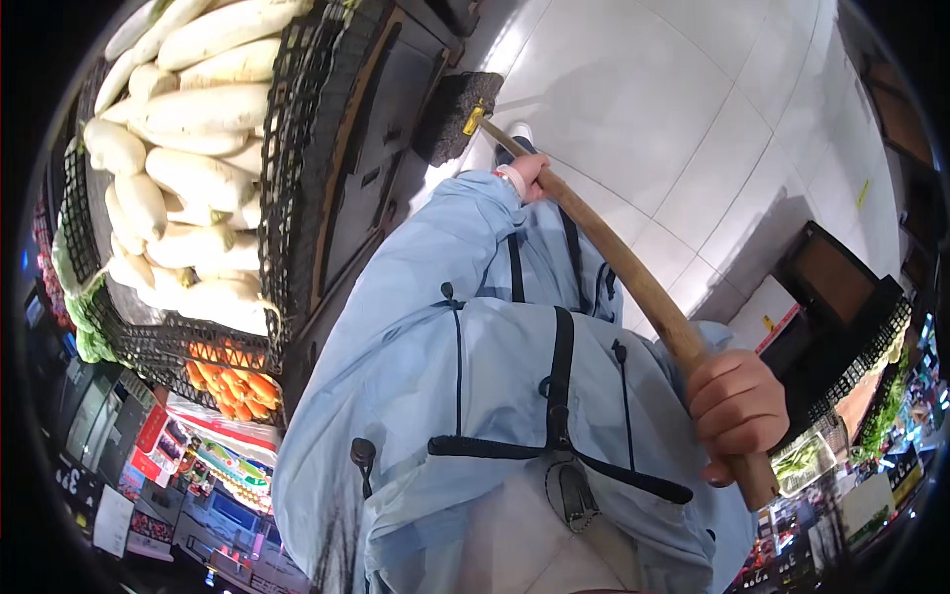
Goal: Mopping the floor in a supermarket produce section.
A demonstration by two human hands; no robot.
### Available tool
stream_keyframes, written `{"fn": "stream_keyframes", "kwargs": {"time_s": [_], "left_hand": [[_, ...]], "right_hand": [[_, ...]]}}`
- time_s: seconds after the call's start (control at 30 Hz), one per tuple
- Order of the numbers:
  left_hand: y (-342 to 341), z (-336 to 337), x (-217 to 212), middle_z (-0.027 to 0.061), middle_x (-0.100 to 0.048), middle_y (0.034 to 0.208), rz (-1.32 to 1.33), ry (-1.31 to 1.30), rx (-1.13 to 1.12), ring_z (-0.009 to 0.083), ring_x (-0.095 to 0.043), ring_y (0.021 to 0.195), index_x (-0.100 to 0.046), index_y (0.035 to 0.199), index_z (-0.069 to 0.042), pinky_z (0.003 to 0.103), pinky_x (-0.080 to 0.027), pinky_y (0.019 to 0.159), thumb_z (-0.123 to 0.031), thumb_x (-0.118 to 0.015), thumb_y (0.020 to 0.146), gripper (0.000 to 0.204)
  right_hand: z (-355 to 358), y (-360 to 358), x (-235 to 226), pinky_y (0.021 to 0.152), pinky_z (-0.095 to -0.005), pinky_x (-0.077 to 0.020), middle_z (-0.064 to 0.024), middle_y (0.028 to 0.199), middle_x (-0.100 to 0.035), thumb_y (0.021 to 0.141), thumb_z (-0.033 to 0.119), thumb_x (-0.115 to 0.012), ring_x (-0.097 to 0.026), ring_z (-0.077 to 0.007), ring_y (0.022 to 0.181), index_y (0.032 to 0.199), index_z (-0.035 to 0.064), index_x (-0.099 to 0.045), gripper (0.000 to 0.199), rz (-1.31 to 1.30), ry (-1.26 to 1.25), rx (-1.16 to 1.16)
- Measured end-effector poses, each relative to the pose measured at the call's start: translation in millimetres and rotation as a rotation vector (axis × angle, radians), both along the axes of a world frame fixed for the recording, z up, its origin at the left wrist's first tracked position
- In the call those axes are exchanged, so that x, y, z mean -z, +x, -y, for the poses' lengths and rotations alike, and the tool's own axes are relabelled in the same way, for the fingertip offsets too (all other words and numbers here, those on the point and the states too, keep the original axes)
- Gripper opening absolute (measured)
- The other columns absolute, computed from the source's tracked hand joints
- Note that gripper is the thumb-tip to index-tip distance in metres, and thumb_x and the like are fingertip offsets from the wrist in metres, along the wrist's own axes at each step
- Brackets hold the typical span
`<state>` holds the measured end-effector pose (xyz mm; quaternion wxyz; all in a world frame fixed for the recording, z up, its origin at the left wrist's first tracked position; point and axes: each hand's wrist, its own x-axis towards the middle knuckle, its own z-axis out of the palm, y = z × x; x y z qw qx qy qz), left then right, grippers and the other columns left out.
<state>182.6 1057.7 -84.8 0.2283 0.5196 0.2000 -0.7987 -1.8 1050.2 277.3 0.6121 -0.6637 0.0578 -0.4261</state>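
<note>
A mop with a long wooden handle [633, 267] runs slantwise across the front of my body. My left hand [534, 176] is closed round the lower part of the handle. Near the handle's upper end, my right hand [737, 411] grips it with the fingers wrapped round. The dark grey mop head [443, 127], with a yellow clamp [474, 121], lies on the floor at the far end, close to the base of the vegetable stand. My shoe [521, 131] shows beside it, partly behind the handle.
On my left, a black plastic crate [292, 168] holds white radishes [203, 163], with carrots [237, 386] nearer me. Pale tiles [683, 129] cover the floor ahead. Another stand [831, 277] with a black edge and green vegetables is on the right.
</note>
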Motion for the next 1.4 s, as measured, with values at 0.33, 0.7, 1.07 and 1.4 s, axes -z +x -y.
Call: {"fn": "stream_keyframes", "kwargs": {"time_s": [0.33,0.7,1.07,1.4], "left_hand": [[21.3,19.5,-10.5,0.0158,-0.050,0.079,0.028,0.020,-0.015,0.0257,-0.054,0.067,-0.038,0.090,0.000,0.040,-0.049,0.064,-0.016,-0.049,0.072,0.026],[25.0,27.0,-27.2,0.0104,-0.051,0.070,-0.085,0.066,-0.113,0.0230,-0.054,0.066,-0.042,0.087,-0.003,0.034,-0.047,0.064,-0.019,-0.056,0.069,0.027],[37.6,40.4,-12.5,0.0119,-0.052,0.074,-0.075,0.095,-0.222,0.0227,-0.054,0.069,-0.042,0.087,-0.002,0.033,-0.047,0.069,-0.018,-0.057,0.068,0.029],[51.9,40.1,-16.2,0.0098,-0.053,0.067,-0.015,0.114,-0.327,0.0219,-0.054,0.064,-0.046,0.082,-0.002,0.032,-0.046,0.065,-0.021,-0.052,0.073,0.021]], "right_hand": [[45.9,31.8,0.1,0.041,-0.0259,-0.0389,-0.0040,0.048,-0.042,0.070,0.013,-0.061,-0.043,-0.0161,0.039,0.054,0.0046,-0.042,0.026,0.149,0.061,-0.097],[78.6,39.1,-1.1,0.041,-0.0239,-0.0399,-0.0039,0.051,-0.047,0.071,0.015,-0.060,-0.046,-0.0138,0.040,0.058,0.0050,-0.047,0.020,0.190,0.018,-0.217],[119.2,56.1,3.7,0.040,-0.0223,-0.0385,-0.0024,0.047,-0.044,0.069,0.015,-0.063,-0.044,-0.0132,0.038,0.053,0.0070,-0.043,0.026,0.166,0.009,-0.499],[123.5,79.6,0.5,0.032,-0.0231,-0.0299,-0.0019,0.043,-0.039,0.070,0.011,-0.060,-0.037,-0.0122,0.032,0.051,0.0055,-0.041,0.028,0.186,0.040,-0.509]]}}
